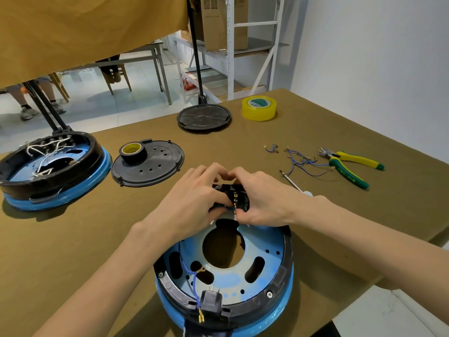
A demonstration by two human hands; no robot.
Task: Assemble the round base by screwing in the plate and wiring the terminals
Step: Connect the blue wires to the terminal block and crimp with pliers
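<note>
Scanning from the left edge of the frame, I see a second base (52, 171) with white wires inside, then a black cover plate (155, 166) carrying a roll of black tape (132, 152), none of which I need to touch right now.

At centre my left hand (192, 198) curls over the black terminal block (234, 197), fingertips pinching its left side, where a blue wire seems to end. My right hand (261, 200) grips the block from the other side, thumb and fingers bent round it. Whether a connector is already seated on its tab I cannot tell; my fingers hide it.

The block sits at the far rim of the round base (226, 271), which fills the lower centre of the frame, its blue metal plate facing up. I judge this base heavy and stiff enough to stay put unheld; lifting it would call for both hands on the black rim. The block looks like hard, light plastic, with small brass tabs that probably bend if forced, so I would hold its body, not the tabs.

The blue lead (188, 268) inside is thin and limp; it is best taken at its crimped end, not by the insulation.

Right of centre lie a screwdriver (290, 182), loose blue wires (301, 161) and pliers (349, 166).
</note>
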